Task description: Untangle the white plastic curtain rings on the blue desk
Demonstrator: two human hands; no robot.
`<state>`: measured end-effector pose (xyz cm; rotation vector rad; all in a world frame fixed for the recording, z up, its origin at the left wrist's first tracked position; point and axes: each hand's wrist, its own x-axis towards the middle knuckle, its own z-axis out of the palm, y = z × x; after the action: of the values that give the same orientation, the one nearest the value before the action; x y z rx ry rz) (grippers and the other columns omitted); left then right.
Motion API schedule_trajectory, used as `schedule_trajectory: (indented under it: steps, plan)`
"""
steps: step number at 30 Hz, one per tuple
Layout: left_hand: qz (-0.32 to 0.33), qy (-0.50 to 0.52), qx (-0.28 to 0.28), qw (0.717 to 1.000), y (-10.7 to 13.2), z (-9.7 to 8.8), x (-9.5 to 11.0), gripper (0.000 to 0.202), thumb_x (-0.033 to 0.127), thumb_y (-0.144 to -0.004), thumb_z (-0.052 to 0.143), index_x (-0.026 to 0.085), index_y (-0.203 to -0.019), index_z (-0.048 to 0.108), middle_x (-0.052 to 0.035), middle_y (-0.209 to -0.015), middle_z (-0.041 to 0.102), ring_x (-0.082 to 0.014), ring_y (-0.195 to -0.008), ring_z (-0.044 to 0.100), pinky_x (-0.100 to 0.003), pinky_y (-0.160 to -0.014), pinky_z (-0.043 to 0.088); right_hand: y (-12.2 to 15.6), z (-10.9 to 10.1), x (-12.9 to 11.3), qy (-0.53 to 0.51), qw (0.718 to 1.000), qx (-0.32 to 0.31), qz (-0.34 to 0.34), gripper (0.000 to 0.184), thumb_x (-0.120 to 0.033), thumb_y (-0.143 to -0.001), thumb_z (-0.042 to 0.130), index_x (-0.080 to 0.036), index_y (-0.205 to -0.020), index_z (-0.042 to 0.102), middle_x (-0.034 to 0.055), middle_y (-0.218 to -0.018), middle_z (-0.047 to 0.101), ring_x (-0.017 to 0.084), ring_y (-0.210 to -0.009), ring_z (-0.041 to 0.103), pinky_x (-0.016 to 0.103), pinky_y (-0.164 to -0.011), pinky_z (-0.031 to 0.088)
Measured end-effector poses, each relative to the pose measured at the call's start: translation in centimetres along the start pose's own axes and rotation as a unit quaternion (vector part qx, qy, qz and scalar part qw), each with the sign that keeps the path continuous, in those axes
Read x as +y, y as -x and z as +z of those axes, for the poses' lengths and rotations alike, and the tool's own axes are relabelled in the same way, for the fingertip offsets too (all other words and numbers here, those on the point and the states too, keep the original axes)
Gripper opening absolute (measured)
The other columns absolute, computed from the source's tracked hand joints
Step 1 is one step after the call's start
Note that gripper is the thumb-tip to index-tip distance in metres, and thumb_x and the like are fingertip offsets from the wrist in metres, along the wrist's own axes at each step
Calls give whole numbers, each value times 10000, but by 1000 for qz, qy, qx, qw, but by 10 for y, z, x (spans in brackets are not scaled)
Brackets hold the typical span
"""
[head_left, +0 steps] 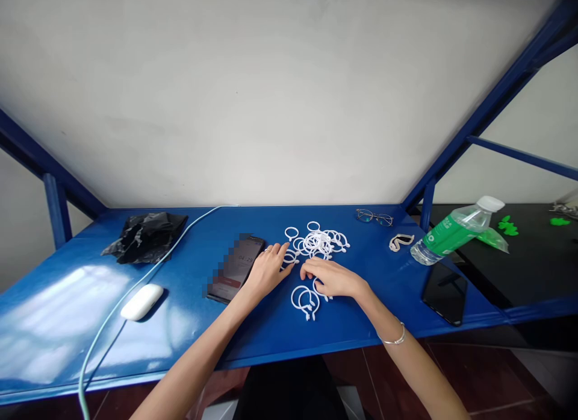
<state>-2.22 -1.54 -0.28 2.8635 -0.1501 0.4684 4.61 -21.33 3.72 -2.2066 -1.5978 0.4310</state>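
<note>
My left hand [268,267] lies palm down with its fingers stretched out. Its fingertips are at a few white plastic rings [289,257] on the left side of a loose pile. The main pile of thin white rings with small knobbed ends [317,244] sits just beyond my hands. My right hand [333,278] hovers low in front of the pile, fingers loosely bent and thumb apart from them. Partly beneath its thumb lies one white ring [315,285]; whether the thumb touches it, I cannot tell. Nearer me, several more rings [303,300] overlap on the table.
On the blue table [271,341], a phone [235,269] lies beside my left hand. Farther left are a white case [142,302], a cable [149,268] and a black plastic bag [144,236]. Rightward are glasses [374,217], a tilted bottle [454,233] and a dark phone [445,292].
</note>
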Motion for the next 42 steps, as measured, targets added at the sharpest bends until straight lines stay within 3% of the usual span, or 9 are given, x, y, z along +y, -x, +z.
schedule_trajectory:
  steps: [7, 13, 20, 26, 30, 36, 42]
  plan:
    - [-9, 20, 27, 999, -3, -11, 5, 260, 276, -895, 476, 181, -1130, 535, -98, -1013, 613, -266, -972, 576, -358, -774, 478, -4, 3, 3, 29, 998, 52, 14, 246, 25, -719, 483, -193, -806, 557, 17, -802, 567, 156, -727, 527, 256, -623, 398]
    - [18, 82, 38, 996, -4, -20, 10, 204, 249, -924, 413, 197, -1029, 580, -66, -962, 622, -220, -919, 579, -334, -776, 481, -6, -4, 3, -16, 984, 176, 35, 174, -41, -809, 483, -194, -840, 561, 14, -818, 552, 132, -642, 508, 259, -602, 417]
    - [77, 174, 25, 981, -1, -25, 16, 427, 242, -882, 482, 204, -1303, 421, -98, -1175, 560, -232, -1069, 540, -366, -892, 468, -11, 0, 7, -124, 944, 303, 34, 173, -149, -888, 472, -213, -917, 630, 42, -853, 622, 157, -680, 590, 286, -622, 486]
    - [96, 204, 5, 974, 0, -23, 20, 574, 435, -851, 563, 257, -1359, 362, -104, -1251, 517, -262, -1145, 512, -387, -915, 469, -16, 6, 3, -132, 943, 302, 36, 212, -203, -921, 474, -192, -793, 643, 27, -687, 621, 170, -649, 594, 290, -632, 475]
    - [96, 207, -3, 974, 1, -20, 20, 531, 427, -880, 524, 260, -1360, 368, -100, -1208, 539, -251, -1082, 559, -371, -866, 496, -17, 10, 3, -107, 950, 290, 39, 256, -200, -935, 440, -177, -796, 654, 41, -738, 632, 174, -688, 599, 293, -655, 479]
    - [128, 254, -24, 958, 1, -19, 22, 522, 416, -899, 498, 317, -1385, 334, -73, -1202, 556, -213, -1002, 600, -316, -816, 504, -16, 12, 5, -64, 961, 267, 25, 348, -107, -908, 407, -218, -1150, 630, 53, -874, 625, 190, -839, 614, 332, -761, 506]
    - [106, 248, -1, 963, 0, -24, 20, 337, 401, -901, 501, 270, -1209, 539, -55, -1046, 594, -188, -905, 611, -295, -781, 489, -17, 15, 7, -22, 969, 246, 21, 470, -53, -863, 417, -224, -1285, 533, 78, -969, 607, 213, -931, 587, 380, -818, 502]
